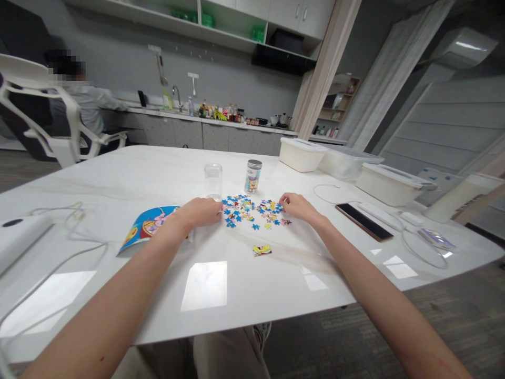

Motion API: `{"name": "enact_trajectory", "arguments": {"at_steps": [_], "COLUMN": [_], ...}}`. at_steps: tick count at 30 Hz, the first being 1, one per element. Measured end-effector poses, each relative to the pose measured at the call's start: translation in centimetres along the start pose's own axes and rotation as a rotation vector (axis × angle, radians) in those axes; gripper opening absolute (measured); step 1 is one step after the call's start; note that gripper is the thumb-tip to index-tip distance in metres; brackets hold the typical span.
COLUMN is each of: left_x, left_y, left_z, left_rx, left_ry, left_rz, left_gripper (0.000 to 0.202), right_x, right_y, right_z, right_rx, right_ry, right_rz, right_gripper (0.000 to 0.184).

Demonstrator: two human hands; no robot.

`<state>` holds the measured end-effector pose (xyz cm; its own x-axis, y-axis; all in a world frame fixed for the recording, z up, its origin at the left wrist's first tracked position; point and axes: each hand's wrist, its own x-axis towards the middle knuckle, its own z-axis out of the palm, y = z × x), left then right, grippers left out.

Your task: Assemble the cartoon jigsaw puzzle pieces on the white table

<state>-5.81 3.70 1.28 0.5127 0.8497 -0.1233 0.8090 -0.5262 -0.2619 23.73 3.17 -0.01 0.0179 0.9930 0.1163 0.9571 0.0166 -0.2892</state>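
Observation:
A loose pile of jigsaw puzzle pieces (239,209), mostly blue and yellow, lies in the middle of the table. At the pile's left edge is my left hand (205,211), its fingers curled together and the tips partly hidden. My right hand (298,206) is at the right edge, thumb and fingers drawn together beside the pieces; what they hold, if anything, is too small to make out. Nearer to me lies a small joined yellow puzzle section (262,250). A curved, colourful picture sheet (148,223) rests partly behind my left forearm.
Behind the pile stand a clear jar (213,180) and a lidded jar with a cartoon label (253,177). To the right are a dark phone (363,222), cables and white storage boxes (302,154). A white device (21,239) with cables lies left. A person (84,105) sits beyond.

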Motion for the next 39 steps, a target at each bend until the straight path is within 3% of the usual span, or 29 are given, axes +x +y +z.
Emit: {"name": "enact_trajectory", "arguments": {"at_steps": [16, 25, 28, 32, 39], "left_x": [0.5, 0.5, 0.5, 0.4, 0.4], "left_y": [0.4, 0.4, 0.5, 0.6, 0.7], "left_z": [0.1, 0.4, 0.4, 0.3, 0.4], "left_rx": [-0.099, -0.109, -0.104, -0.102, -0.096], "left_ry": [0.001, 0.008, 0.013, 0.009, 0.023], "left_rz": [-0.016, -0.017, -0.016, -0.014, -0.012], "left_gripper": [0.042, 0.044, 0.044, 0.042, 0.041], "right_x": [0.1, 0.1, -0.1, -0.4, -0.3], "right_y": [0.1, 0.5, 0.1, -0.5, -0.8], "right_z": [0.1, -0.2, -0.1, 0.6, 1.8], "right_rx": [0.026, -0.009, 0.007, 0.039, 0.039], "right_ry": [-0.07, -0.075, -0.134, -0.191, -0.072], "right_rz": [0.094, -0.053, -0.153, -0.28, -0.28], "right_gripper": [0.027, 0.027, 0.022, 0.032, 0.021]}}
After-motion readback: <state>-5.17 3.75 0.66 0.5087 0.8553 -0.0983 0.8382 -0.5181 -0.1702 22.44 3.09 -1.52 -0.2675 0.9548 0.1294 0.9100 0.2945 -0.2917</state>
